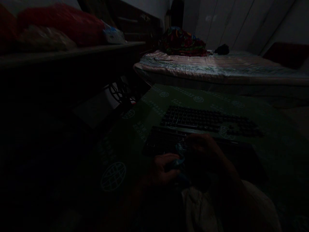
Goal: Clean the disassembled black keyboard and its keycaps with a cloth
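The view is very dark. My left hand [165,167] is closed around a bluish crumpled cloth [180,161] over the near side of a black keyboard base [159,138]. Just right of it, my right hand [205,146] has its fingers bent inward over the base, near the cloth's upper end. What its fingertips hold, if anything, is lost in shadow. Behind the base, rows of loose-looking black keycaps [190,116] lie in keyboard order on the green table [135,148], with a gap toward their right part.
A bed [193,66] with a bundled patterned blanket [183,42] stands beyond the table. On the left, a shelf [96,48] bears red plastic bags [62,22]. Below it is a dark spoked wheel [117,91]. Pale cloth [200,206] lies near my lap.
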Demonstrator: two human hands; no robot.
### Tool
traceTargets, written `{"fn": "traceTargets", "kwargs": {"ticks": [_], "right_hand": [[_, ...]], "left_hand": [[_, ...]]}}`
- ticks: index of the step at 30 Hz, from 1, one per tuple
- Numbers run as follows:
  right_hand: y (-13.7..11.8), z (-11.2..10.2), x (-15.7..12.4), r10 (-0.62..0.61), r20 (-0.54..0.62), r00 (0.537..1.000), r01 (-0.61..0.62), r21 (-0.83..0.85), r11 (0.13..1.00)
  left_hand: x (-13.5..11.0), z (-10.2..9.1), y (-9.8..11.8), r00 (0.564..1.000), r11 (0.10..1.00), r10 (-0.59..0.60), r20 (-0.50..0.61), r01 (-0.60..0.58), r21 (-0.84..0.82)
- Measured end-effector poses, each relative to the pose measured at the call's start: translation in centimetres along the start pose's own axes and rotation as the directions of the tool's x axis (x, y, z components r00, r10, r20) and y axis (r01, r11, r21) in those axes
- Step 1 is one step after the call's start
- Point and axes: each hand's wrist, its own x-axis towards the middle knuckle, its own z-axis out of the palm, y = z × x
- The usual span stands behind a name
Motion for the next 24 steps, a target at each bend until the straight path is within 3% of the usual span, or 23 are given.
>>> {"fn": "traceTargets", "kwargs": {"ticks": [5, 14, 20, 24], "right_hand": [[0.0, -0.4, -0.3, 0.043, 0.005, 0.999, -0.043, 0.109, 0.993], [-0.2, -1.3, -0.3, 0.044, -0.028, 0.999, -0.043, 0.05, 0.998], [0.8, -1.5, -1.0, 0.146, -0.025, 0.989, -0.142, 0.13, 0.981], [0.6, -1.1, -0.9, 0.134, -0.056, 0.989, -0.125, 0.152, 0.98]], "left_hand": [[0.0, -0.1, -0.3, 1.0, 1.0, 0.001, 0.019, -0.001, -0.027], [0.0, -0.1, -0.1, 1.0, 0.998, -0.008, -0.018, 0.007, -0.069], [0.0, 0.1, 0.2, 1.0, 0.998, -0.022, -0.009, 0.021, -0.053], [0.0, -0.3, 0.6, 0.998, 0.995, -0.055, 0.016, 0.057, -0.08]]}}
